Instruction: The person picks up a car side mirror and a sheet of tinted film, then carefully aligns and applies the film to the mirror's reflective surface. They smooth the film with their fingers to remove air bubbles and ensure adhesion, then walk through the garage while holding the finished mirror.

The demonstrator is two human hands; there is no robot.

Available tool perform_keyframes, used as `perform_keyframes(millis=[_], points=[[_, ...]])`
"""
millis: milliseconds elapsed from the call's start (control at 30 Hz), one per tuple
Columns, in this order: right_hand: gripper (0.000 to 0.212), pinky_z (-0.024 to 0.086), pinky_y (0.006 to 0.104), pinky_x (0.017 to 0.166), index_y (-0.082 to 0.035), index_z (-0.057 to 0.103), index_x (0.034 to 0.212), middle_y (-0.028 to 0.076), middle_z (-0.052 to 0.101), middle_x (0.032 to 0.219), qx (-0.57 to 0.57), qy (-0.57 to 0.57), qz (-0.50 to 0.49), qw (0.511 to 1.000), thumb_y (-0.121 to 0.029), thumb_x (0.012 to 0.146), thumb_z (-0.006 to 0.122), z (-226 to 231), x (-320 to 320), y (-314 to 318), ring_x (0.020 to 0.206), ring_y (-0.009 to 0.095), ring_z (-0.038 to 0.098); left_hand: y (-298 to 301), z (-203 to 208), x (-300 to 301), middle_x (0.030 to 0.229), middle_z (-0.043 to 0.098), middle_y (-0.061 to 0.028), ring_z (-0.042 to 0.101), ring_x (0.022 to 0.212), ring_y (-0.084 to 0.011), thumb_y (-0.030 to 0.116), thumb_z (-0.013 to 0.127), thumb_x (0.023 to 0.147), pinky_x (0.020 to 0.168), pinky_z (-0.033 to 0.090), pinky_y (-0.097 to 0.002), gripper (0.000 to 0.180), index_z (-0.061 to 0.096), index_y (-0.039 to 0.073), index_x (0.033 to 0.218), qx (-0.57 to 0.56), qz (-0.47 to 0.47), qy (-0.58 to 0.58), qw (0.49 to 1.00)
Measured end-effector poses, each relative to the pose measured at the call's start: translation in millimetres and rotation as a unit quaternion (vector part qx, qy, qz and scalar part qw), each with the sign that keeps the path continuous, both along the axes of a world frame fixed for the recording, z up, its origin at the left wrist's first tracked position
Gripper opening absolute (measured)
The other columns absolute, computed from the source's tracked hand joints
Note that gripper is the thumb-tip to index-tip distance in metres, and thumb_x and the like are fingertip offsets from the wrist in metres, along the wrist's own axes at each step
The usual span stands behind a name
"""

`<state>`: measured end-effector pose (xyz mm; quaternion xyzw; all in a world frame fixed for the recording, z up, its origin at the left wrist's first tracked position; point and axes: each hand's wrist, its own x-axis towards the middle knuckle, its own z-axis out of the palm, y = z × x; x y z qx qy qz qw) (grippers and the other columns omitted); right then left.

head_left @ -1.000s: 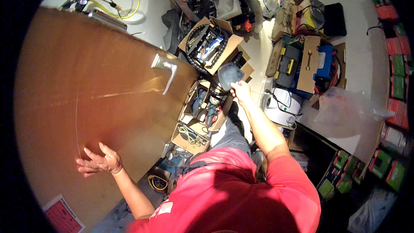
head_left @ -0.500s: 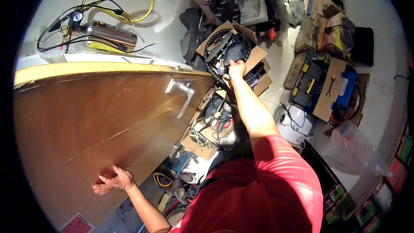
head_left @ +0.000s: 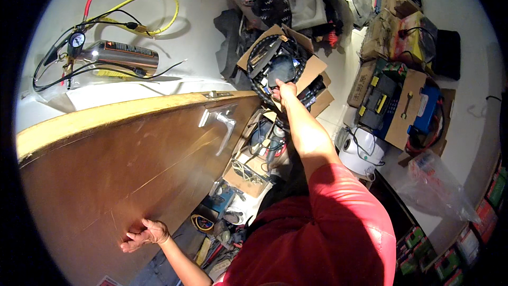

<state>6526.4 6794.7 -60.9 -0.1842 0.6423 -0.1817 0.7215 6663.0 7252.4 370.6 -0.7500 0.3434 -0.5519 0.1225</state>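
My left hand (head_left: 148, 234) is spread against the brown wooden door (head_left: 106, 180), low on its face, and holds nothing. My right arm reaches forward to an open cardboard box (head_left: 311, 71) full of black gear. There my right hand (head_left: 286, 91) is closed at the near edge of a dark, flat, rounded object (head_left: 281, 68), whose kind I cannot make out. My fingertips are partly hidden. A coil of black spiral-wrapped hose (head_left: 255, 53) rings the box's contents. The door's metal lever handle (head_left: 226, 124) sits between my two arms.
A metal cylinder (head_left: 129, 55) with a gauge and a yellow hose (head_left: 174, 8) is at the far left. A box of cables and tools (head_left: 246, 180) stands beside the door. Toolboxes (head_left: 377, 100) and a white appliance (head_left: 361, 153) line the right. Bags (head_left: 309, 2) are piled behind the box.
The door has swung slightly toward me, showing more of its top edge, with my left hand moving along with it. My right hand has shifted slightly nearer and left, still at the dark object.
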Motion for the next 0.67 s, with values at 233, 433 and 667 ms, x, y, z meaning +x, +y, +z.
perform_keyframes(millis=[233, 433, 667], points=[[0.026, 0.041, 0.0268, 0.039, -0.007, 0.054, 0.076, 0.004, 0.055, 0.063, -0.03, -0.095, 0.056, 0.993, -0.023, 0.094, 0.063, -3, -51, 45, 0.048, 0.014, 0.052, -1, -2, 0, 0.158, 0.001, -0.0257, -0.006, 0.145, -0.0468, 0.049, 0.051, 0.096, 0.11, -0.001, -0.0666, 0.073, 0.033, -0.006, 0.14, -0.021, -0.005, 0.013, 1.0], [0.027, 0.051, 0.038, 0.059, -0.001, 0.068, 0.087, 0.016, 0.067, 0.076, -0.198, 0.186, 0.461, 0.845, -0.027, 0.09, 0.06, -49, -176, 116, 0.066, 0.025, 0.065, -5, -2, -6, 0.158, 0.0, -0.0275, -0.006, 0.145, -0.0463, 0.049, 0.049, 0.096, 0.111, -0.001, -0.0658, 0.075, 0.032, -0.01, 0.138, -0.021, 0.013, 0.014, 1.0], [0.053, 0.047, 0.0354, 0.098, 0.001, 0.07, 0.108, 0.024, 0.065, 0.114, -0.078, 0.297, 0.63, 0.714, -0.045, 0.082, 0.066, -65, -303, 158, 0.111, 0.031, 0.062, -1, -3, -4, 0.16, -0.002, -0.0232, -0.002, 0.147, -0.042, 0.055, 0.052, 0.093, 0.11, 0.0, -0.0671, 0.081, 0.031, -0.004, 0.145, -0.018, 0.015, 0.009, 1.0]])
